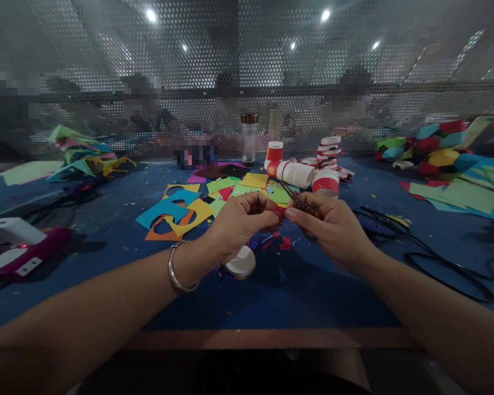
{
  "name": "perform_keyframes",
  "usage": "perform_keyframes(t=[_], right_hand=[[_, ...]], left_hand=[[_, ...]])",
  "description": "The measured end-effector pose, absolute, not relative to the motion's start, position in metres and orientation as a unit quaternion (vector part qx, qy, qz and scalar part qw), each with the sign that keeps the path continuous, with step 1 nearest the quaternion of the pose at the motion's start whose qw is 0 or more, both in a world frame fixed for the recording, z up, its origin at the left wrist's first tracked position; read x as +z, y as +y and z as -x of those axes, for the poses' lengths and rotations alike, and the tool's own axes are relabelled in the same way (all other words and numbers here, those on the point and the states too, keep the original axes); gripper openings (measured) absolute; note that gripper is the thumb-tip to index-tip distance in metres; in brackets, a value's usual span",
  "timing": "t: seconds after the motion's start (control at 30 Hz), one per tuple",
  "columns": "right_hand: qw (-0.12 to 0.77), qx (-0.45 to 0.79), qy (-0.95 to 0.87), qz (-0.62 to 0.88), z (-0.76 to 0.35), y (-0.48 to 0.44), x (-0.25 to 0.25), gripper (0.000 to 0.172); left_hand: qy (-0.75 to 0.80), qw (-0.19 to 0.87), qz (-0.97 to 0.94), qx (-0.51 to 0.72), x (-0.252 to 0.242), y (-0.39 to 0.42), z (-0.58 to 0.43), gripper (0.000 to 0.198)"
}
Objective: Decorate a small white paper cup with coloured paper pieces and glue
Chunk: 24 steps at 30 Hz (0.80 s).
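Note:
My left hand (245, 222), with a silver bangle at its wrist, is closed in a pinch on a small red paper piece (280, 209). Close by on the right, my right hand (327, 225) is closed around a slim dark metal tool (292, 196). Its thin tips point up and left; I cannot tell whether it is scissors or tweezers. Below my left hand lies a round white thing (241, 263), partly hidden by the hand. Red and blue paper scraps (278, 242) lie on the table under both hands.
Coloured paper sheets (181, 206), some with round holes, lie ahead. Behind them stand red and white paper cups (298, 174) and a clear bottle (249, 140). A purple power strip (28, 255) is left; black cables (444, 269) and paper models (440, 148) are right.

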State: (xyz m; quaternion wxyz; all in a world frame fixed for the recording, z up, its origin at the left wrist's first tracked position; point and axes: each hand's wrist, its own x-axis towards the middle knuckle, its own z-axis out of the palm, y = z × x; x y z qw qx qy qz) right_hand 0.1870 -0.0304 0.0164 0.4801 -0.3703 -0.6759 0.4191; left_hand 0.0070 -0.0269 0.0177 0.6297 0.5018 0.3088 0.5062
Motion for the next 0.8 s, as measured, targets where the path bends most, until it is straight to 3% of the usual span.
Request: perform_keyframes(t=[0.43, 0.8], right_hand=[[0.506, 0.415, -0.659, 0.371, -0.1856, -0.0314, 0.0170, 0.023], [0.479, 0.450, -0.659, 0.365, -0.1861, -0.0327, 0.0183, 0.049]], left_hand=[[0.314, 0.659, -0.452, 0.513, 0.0177, -0.0298, -0.0135, 0.014], [0.300, 0.570, -0.506, 0.574, 0.0201, -0.0235, -0.0056, 0.015]])
